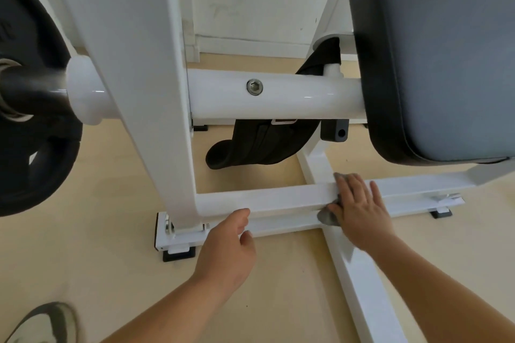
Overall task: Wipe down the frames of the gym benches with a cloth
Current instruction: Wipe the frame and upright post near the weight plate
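Note:
The white bench frame has a low horizontal crossbar (278, 198) near the floor. My right hand (359, 209) lies flat on this bar with straight fingers, pressing a grey cloth (327, 217) against it; the cloth shows only at the hand's edges. My left hand (231, 245) hovers by the lower rail (278, 227) further left, fingers loosely curled, holding nothing. A grey padded bench seat (446, 64) hangs above at the right.
A black weight plate (30, 131) on a bar sits at the left. A black strap (259, 142) hangs under the round white tube (278, 95). Another white leg (359, 281) runs toward me. My shoe (44, 323) shows at the bottom left on the beige floor.

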Available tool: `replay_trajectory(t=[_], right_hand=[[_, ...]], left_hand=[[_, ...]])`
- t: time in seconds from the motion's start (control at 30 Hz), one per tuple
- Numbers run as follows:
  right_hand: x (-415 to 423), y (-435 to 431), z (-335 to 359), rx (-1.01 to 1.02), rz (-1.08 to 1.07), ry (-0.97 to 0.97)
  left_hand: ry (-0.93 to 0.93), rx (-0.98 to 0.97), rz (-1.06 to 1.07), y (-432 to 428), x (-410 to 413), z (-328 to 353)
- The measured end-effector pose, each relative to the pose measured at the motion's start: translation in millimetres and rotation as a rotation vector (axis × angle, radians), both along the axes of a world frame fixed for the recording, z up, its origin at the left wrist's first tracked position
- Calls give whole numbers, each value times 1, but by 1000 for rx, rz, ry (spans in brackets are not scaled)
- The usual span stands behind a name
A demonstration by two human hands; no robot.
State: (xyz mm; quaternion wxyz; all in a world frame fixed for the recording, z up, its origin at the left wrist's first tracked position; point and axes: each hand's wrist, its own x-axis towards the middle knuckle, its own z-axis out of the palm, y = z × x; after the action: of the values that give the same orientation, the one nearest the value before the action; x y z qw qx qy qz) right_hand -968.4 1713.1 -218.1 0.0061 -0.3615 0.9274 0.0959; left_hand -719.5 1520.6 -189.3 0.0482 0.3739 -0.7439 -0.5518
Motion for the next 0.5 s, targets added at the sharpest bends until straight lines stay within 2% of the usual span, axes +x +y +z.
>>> replay_trajectory(t=[0.1, 0.2, 0.4, 0.5], right_hand=[[-26, 18, 10, 151, -157, -42], [-21, 13, 4, 99, -191, -99], [36, -35, -20, -230, 26, -159], [78, -69, -20, -223, 112, -164]], left_hand=[[31, 17, 12, 2, -3, 1], [42, 30, 4, 3, 0, 1], [10, 38, -7, -5, 18, -6], [-35, 11, -24, -9, 32, -10]])
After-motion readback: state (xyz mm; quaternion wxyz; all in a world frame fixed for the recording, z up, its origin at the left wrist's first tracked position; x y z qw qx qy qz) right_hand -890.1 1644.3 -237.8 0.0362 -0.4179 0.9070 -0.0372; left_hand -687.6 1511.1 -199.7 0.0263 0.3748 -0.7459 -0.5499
